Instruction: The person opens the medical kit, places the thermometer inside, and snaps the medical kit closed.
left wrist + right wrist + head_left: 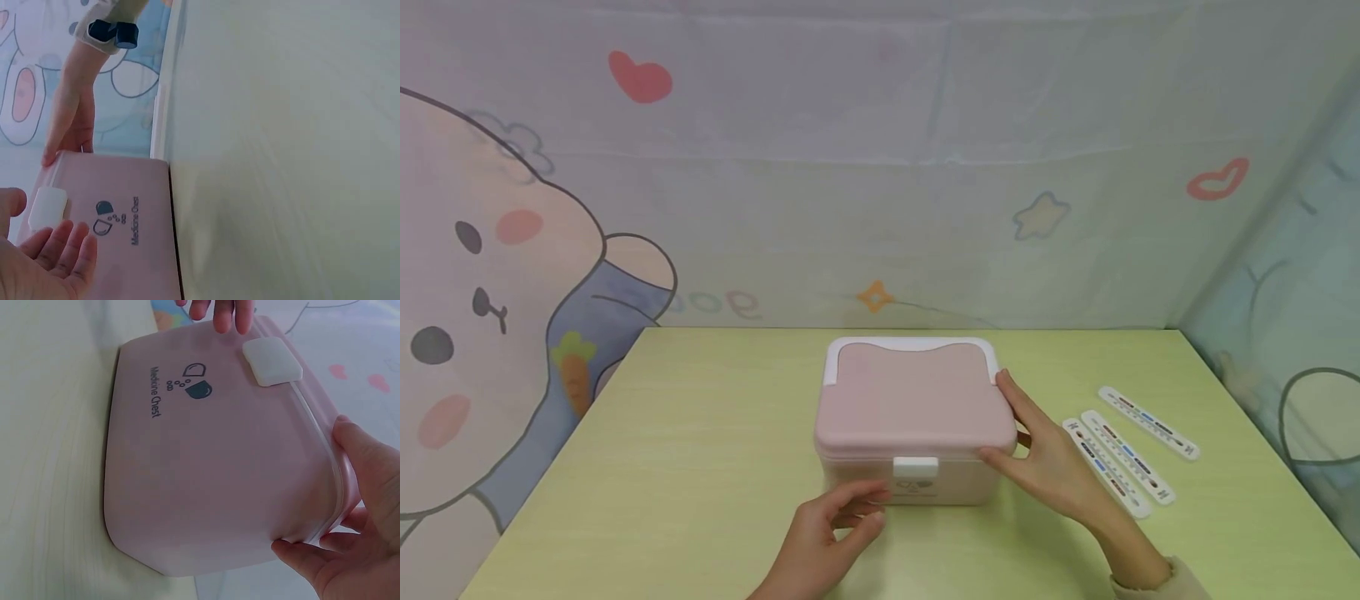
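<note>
A pink medicine chest (917, 400) stands on the table, its lid down. On its front are a white latch (915, 467) and the printed words "Medicine Chest" (155, 392). My right hand (1056, 471) grips the lid's right end, thumb at the front corner and fingers spread along the side. In the right wrist view, fingertips press the seam between lid and body. My left hand (831, 533) hovers before the front face, palm turned up in the left wrist view, fingers loosely bent close below the latch and holding nothing.
Several flat white thermometers lie right of the chest: one farther back (1148, 423) and two side by side (1127, 457) nearer my right forearm. A white carry handle (917, 342) lies folded along the lid's back edge. A printed curtain (820, 183) hangs behind the table (700, 433).
</note>
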{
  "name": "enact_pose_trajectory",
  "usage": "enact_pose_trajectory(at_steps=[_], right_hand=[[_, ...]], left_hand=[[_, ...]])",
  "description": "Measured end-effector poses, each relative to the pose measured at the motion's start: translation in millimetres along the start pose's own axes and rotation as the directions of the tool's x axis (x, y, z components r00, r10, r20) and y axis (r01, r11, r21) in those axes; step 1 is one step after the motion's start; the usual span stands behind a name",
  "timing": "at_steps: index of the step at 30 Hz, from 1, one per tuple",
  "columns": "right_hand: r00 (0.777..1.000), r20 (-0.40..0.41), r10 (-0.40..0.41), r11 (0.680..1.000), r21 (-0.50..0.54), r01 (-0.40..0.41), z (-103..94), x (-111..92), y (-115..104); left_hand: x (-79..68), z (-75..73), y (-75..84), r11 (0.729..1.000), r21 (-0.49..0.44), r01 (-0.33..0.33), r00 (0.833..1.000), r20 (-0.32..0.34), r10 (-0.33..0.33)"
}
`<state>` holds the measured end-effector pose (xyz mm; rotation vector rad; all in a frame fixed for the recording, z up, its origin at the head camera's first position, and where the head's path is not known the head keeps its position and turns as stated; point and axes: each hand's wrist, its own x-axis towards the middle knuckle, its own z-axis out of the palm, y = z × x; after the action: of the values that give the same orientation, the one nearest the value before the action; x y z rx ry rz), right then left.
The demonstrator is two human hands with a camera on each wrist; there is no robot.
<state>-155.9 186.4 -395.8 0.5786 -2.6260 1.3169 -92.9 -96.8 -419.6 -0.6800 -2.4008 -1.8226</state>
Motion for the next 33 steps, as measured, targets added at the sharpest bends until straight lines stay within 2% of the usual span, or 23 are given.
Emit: enact_pose_trajectory(at_steps=[2,5,12,17,22,28,33], right_hand=[[1.0,0.003,0.005,1.0,0.012,-0.005,-0.3,-0.1,-0.1],[1.0,0.006,0.013,1.0,0.02,-0.013,-0.7,-0.1,-0.5],[0.999,0.017,0.049,0.998,0.027,-0.05,-1.0,0.2,-0.5],[0.999,0.016,0.05,0.998,0.032,-0.051,-1.1,0.4,-0.7],[0.999,0.013,0.038,0.998,0.042,-0.038,-0.4,-0.4,-0.7],[0.999,0.007,0.05,0.998,0.038,-0.051,0.3,-0.4,-0.9],[0.998,-0.001,0.055,0.998,0.034,-0.055,0.6,-0.7,-0.7]], left_hand=[[0.7,2.6,2.1,0.997,-0.024,0.07,0.997,-0.012,-0.071],[1.4,5.5,4.0,0.988,-0.057,0.141,0.99,-0.019,-0.142],[2.2,11.4,6.2,0.97,-0.103,0.219,0.973,-0.049,-0.224],[5.1,16.1,6.9,0.955,-0.184,0.234,0.959,-0.116,-0.257],[6.9,21.0,7.4,0.948,-0.213,0.238,0.945,-0.172,-0.276],[8.7,28.6,6.3,0.929,-0.24,0.283,0.919,-0.208,-0.334],[11.7,35.2,5.7,0.924,-0.244,0.295,0.892,-0.276,-0.358]])
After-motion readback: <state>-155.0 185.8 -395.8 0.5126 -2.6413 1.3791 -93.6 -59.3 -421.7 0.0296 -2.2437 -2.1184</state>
